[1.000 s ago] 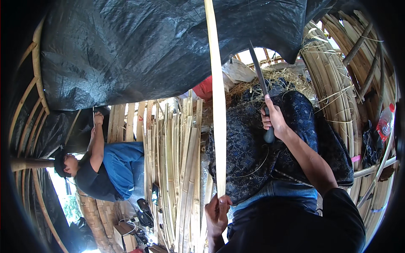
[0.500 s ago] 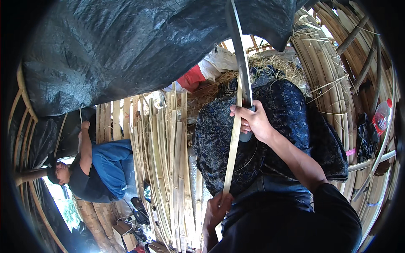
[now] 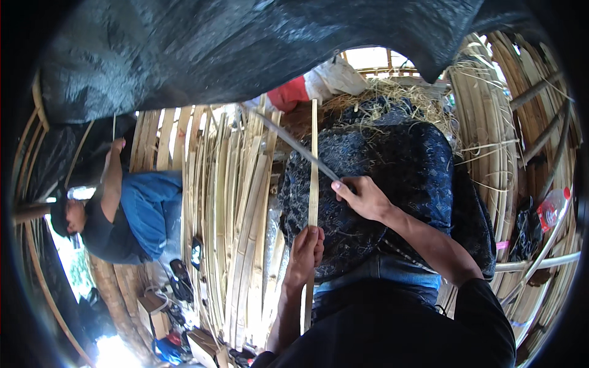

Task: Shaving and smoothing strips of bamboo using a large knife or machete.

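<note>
My left hand (image 3: 304, 254) is closed round the lower part of a narrow, pale bamboo strip (image 3: 314, 199), which stands nearly upright in the picture over my lap. My right hand (image 3: 365, 197) grips a machete by its handle, mostly hidden in my fingers. The machete's long blade (image 3: 291, 140) slants up to the left and crosses the strip above my left hand; I cannot tell whether they touch. A dark blue patterned cloth (image 3: 399, 165) covers my lap beneath both hands.
Long split bamboo slats (image 3: 239, 214) lie at the left; bundled strips (image 3: 485, 122) stand at the right. A black tarp (image 3: 245, 49) hangs ahead. Straw shavings (image 3: 399, 98) pile beyond the cloth. A co-worker (image 3: 110, 221) sits far left. A plastic bottle (image 3: 552, 208) is far right.
The machete has swung from nearly upright to a leftward slant, and my right hand has shifted slightly down. My left hand has come up with the strip, which now stands straighter.
</note>
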A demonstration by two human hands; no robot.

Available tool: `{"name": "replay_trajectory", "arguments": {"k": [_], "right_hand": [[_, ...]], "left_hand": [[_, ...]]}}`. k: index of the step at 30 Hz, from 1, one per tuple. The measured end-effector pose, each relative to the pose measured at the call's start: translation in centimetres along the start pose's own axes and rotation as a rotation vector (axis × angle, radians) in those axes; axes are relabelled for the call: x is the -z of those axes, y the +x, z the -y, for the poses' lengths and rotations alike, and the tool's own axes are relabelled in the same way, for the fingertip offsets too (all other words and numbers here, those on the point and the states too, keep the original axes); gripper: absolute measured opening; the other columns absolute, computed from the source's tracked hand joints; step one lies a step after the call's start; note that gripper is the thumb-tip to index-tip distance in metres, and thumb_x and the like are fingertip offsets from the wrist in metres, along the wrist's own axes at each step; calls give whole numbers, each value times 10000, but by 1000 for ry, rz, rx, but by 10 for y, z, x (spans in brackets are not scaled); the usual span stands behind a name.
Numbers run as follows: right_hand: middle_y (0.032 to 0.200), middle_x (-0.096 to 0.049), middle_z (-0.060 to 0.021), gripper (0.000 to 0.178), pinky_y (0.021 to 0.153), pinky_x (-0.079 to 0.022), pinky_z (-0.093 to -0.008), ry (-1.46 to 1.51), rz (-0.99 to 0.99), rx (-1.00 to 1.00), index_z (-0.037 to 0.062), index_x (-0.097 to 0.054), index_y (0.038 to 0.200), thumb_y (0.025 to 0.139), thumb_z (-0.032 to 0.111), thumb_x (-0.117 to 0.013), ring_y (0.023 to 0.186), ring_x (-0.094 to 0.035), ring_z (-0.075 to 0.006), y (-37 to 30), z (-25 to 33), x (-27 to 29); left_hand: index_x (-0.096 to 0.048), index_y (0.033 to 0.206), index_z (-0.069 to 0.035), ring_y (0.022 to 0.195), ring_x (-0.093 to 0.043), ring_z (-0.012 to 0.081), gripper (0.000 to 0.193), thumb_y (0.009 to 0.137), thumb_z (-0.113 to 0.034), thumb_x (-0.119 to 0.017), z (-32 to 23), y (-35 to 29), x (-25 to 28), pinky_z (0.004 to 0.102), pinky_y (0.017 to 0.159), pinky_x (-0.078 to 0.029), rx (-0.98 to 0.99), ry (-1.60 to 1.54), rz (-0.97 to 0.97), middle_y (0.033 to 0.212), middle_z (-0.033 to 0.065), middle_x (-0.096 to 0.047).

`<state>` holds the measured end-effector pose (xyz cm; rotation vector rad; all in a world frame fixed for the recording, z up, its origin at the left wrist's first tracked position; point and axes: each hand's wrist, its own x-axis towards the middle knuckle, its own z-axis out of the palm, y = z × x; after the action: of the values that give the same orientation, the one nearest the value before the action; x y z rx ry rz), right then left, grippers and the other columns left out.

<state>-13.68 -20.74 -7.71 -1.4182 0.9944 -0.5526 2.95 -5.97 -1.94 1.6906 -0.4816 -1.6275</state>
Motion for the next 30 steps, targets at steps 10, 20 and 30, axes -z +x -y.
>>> {"name": "replay_trajectory", "arguments": {"k": [10,20,30], "right_hand": [[571,-620,-193,593,598,-582,-471,-781,268,283,15,-706,949,965,588,-557,610,-696,-368,-3,-2,-14],[582,-621,-207,587,626,-583,-462,-779,350,210,9,-738,903,964,571,-576,619,-695,-377,-3,0,-4],[532,-606,-179,606,512,-573,-437,-800,284,307,10,-721,819,950,586,-587,560,-693,-336,-6,-11,-12]], "left_hand": [[-536,862,-91,506,-338,16,347,1095,-331,-445,18,9,-1,201,449,-262,14,-118,-87,640,-59,-401],[-561,879,60,621,-404,100,372,1085,-237,-470,32,23,2,318,548,-391,-232,367,-168,675,76,-485],[-578,929,47,607,-422,134,304,1074,-206,-490,39,22,1,339,566,-401,-135,212,-205,687,101,-519]]}}
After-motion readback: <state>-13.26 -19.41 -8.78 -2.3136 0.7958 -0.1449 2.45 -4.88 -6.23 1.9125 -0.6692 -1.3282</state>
